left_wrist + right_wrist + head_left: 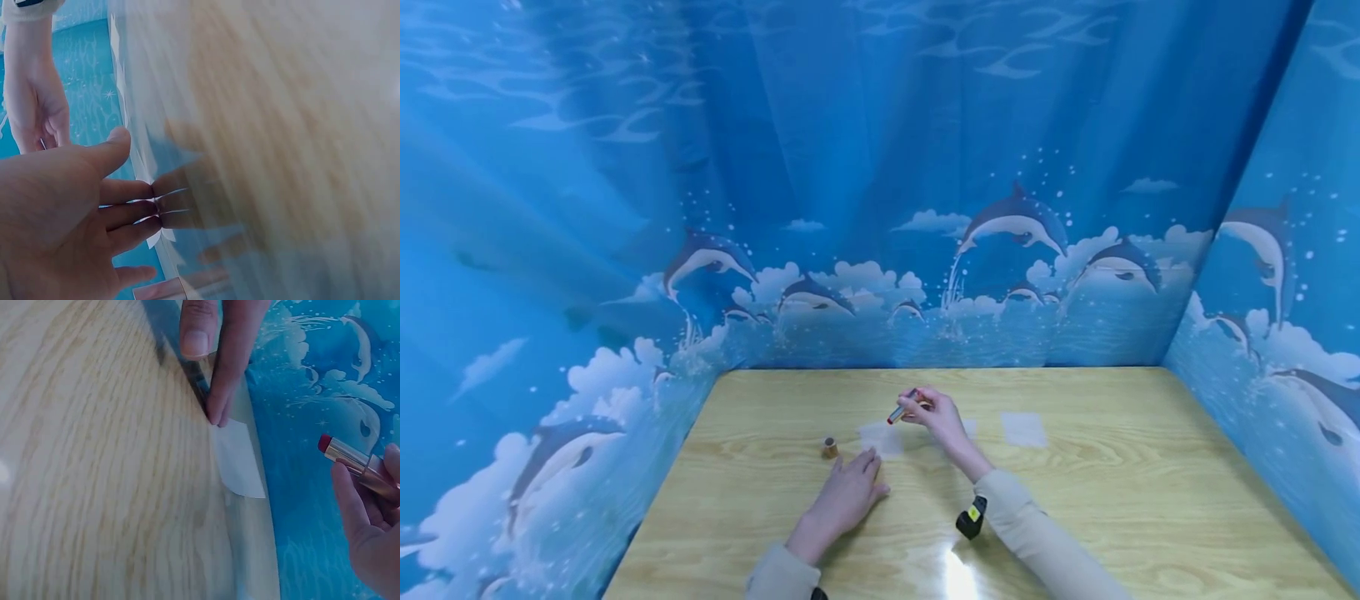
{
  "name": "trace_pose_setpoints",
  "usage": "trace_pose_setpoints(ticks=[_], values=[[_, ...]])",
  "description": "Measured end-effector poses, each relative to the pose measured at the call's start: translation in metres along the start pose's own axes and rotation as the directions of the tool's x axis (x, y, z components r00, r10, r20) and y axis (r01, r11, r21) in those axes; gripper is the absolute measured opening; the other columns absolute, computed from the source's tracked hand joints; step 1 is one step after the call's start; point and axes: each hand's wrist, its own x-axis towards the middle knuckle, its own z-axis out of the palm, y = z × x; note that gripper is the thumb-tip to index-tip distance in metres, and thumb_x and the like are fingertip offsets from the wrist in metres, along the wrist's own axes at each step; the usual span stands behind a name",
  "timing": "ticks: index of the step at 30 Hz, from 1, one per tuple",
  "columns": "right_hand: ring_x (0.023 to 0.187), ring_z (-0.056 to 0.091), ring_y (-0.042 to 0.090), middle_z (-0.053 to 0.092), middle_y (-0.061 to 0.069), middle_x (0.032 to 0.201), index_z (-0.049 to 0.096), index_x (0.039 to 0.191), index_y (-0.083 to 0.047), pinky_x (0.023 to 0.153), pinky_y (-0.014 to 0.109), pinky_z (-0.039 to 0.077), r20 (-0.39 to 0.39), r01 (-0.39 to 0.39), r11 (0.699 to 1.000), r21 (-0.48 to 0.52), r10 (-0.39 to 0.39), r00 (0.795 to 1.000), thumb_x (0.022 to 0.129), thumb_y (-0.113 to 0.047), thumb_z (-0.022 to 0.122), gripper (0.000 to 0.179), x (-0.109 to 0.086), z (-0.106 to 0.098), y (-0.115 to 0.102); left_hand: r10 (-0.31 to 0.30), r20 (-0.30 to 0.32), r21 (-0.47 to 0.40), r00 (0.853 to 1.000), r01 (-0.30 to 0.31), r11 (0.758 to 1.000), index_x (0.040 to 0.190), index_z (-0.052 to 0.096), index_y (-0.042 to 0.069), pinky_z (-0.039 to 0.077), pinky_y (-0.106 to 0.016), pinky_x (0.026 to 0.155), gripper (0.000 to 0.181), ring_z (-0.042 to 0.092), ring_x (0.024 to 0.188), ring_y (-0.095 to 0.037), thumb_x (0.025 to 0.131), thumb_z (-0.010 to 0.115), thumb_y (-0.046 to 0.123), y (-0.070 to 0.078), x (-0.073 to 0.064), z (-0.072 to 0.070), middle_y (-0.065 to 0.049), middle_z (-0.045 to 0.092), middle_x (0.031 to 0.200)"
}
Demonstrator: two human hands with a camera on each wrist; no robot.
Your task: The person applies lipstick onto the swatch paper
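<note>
"Left hand [847, 492]?"
"Fingers straight, tips at the near edge of the white slip [882, 437]."
"And the right hand [936, 415]?"
"Pinching the lipstick [898, 412], raised near the slip's far right corner."
"What else?"
"One copper-coloured cylinder [830, 448], upright, just left of the slip."

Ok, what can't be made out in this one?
- Right wrist: the base of the lipstick, covered by the right hand and cut by the right edge.
- Left wrist: part of the cap, cut off by the bottom edge.
- Head: part of the middle paper, behind the right hand.
</note>
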Motion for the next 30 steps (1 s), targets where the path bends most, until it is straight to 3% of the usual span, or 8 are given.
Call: trace_pose_setpoints(ticks=[10,14,18,23,26,30], values=[[0.086,0.071,0.019,0.071,0.016,0.107,0.068,0.095,0.006,0.077,0.03,0.063,0.061,0.05,0.986,-0.158,-0.041,0.997,0.096,-0.013,0.07,0.019,0.011,0.019,0.015,0.006,0.001,0.024,1.0,-0.006,1.0,0.142,0.051,-0.006,0.038,-0.054,0.115,0.059,0.045,0.14,-0.036,0.102,0.058,0.037,0.003,0.0,0.002,-0.023,0.046,0.152],[0.087,0.072,0.023,0.071,0.016,0.111,0.068,0.093,0.003,0.078,0.032,0.063,0.076,0.057,0.977,-0.207,-0.043,0.996,0.096,-0.013,0.07,0.016,0.013,0.025,0.02,0.001,0.004,0.017,1.0,-0.001,1.0,0.143,0.05,-0.006,0.038,-0.052,0.116,0.059,0.045,0.14,-0.036,0.102,0.057,0.036,0.003,-0.001,0.002,-0.023,0.045,0.152],[0.088,0.072,0.033,0.071,0.019,0.107,0.07,0.1,0.003,0.079,0.042,0.063,0.101,0.089,0.961,-0.26,-0.065,0.993,0.098,-0.012,0.068,0.015,0.013,0.031,0.025,0.0,0.002,0.015,1.0,0.0,1.0,0.143,0.05,-0.006,0.038,-0.051,0.116,0.059,0.045,0.14,-0.036,0.102,0.058,0.036,0.002,-0.002,0.004,-0.022,0.046,0.152],[0.089,0.069,0.047,0.069,0.027,0.098,0.068,0.107,0.009,0.081,0.053,0.06,0.174,0.126,0.951,-0.284,-0.078,0.982,0.099,-0.006,0.064,0.018,-0.001,0.037,0.0,0.016,-0.023,0.028,1.0,-0.016,0.999,0.142,0.052,-0.005,0.04,-0.052,0.115,0.058,0.047,0.139,-0.036,0.101,0.06,0.035,0.002,-0.001,0.006,-0.022,0.049,0.15],[0.087,0.071,0.037,0.071,0.019,0.096,0.07,0.107,0.004,0.079,0.042,0.063,0.19,0.131,0.943,-0.305,-0.074,0.979,0.099,-0.011,0.065,0.017,0.001,0.039,0.002,0.016,-0.032,0.023,0.999,-0.015,1.0,0.142,0.052,-0.006,0.04,-0.052,0.115,0.059,0.047,0.139,-0.036,0.101,0.06,0.035,0.001,-0.001,0.007,-0.023,0.049,0.149],[0.082,0.071,0.018,0.073,0.006,0.094,0.072,0.106,-0.006,0.076,0.026,0.06,0.186,0.135,0.926,-0.353,-0.072,0.98,0.098,-0.02,0.068,0.016,0.015,0.04,0.029,0.016,-0.031,0.03,0.999,-0.015,0.999,0.142,0.052,-0.006,0.04,-0.052,0.115,0.059,0.047,0.139,-0.036,0.101,0.06,0.036,0.001,-0.001,0.005,-0.023,0.049,0.149]])
